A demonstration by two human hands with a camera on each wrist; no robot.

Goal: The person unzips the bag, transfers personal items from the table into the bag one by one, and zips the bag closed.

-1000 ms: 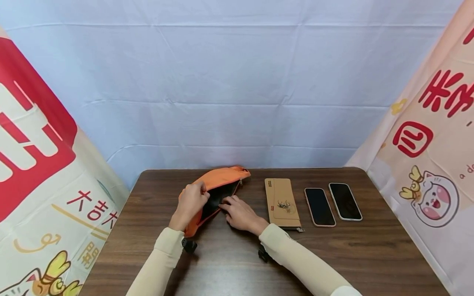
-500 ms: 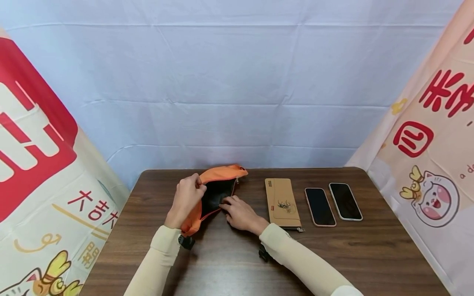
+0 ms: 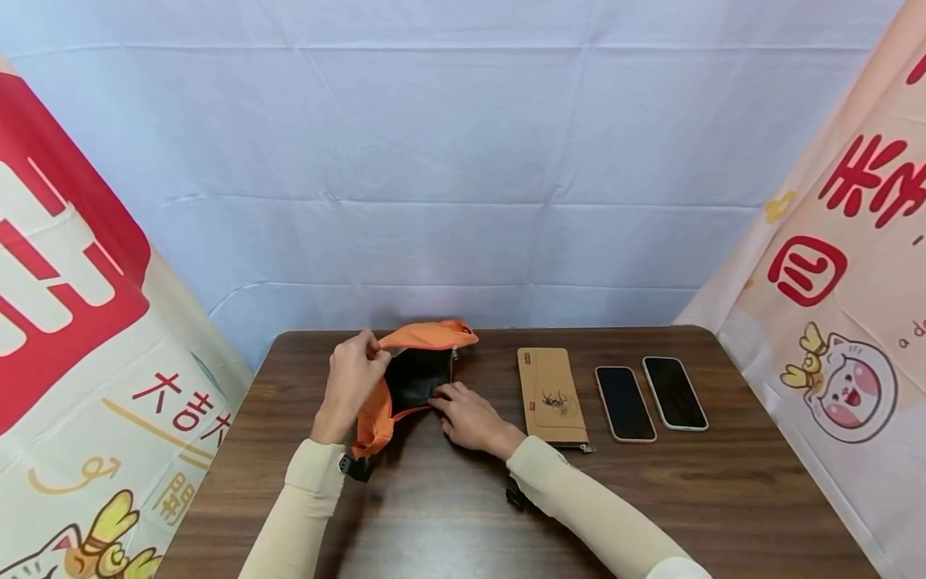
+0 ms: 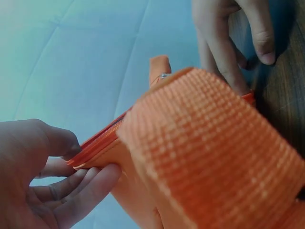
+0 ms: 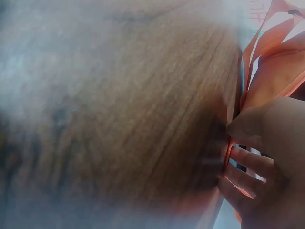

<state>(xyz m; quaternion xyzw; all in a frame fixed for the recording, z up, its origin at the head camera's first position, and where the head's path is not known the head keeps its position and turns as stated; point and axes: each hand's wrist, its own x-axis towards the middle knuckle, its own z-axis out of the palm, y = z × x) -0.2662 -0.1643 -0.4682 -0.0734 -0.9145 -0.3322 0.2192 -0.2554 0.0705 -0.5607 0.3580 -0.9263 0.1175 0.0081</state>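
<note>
An orange zippered bag point(image 3: 372, 422) lies at the left of the table, its mouth spread wide and its black lining visible. My left hand point(image 3: 350, 379) pinches the far-left edge of that mouth between thumb and fingers; in the left wrist view the zipper edge point(image 4: 102, 139) runs out of its grip. A broad ribbed orange strap point(image 4: 209, 143) crosses in front there. On the near-right edge of the mouth, my right hand point(image 3: 473, 416) holds the rim, with thumb and fingers on either side of the red-orange edge point(image 5: 228, 155) in the right wrist view.
Right of the bag lies a tan long wallet point(image 3: 550, 394) with a zipper pull at its near end. Beyond it are a pink-edged phone point(image 3: 625, 404) and a white-edged phone point(image 3: 675, 393). A pale cloth point(image 3: 463, 201) hangs behind the wooden table point(image 3: 448, 523).
My left hand has moved left and slightly away from me, drawing the bag's edge with it, so the mouth is wider. My right hand has stayed in place.
</note>
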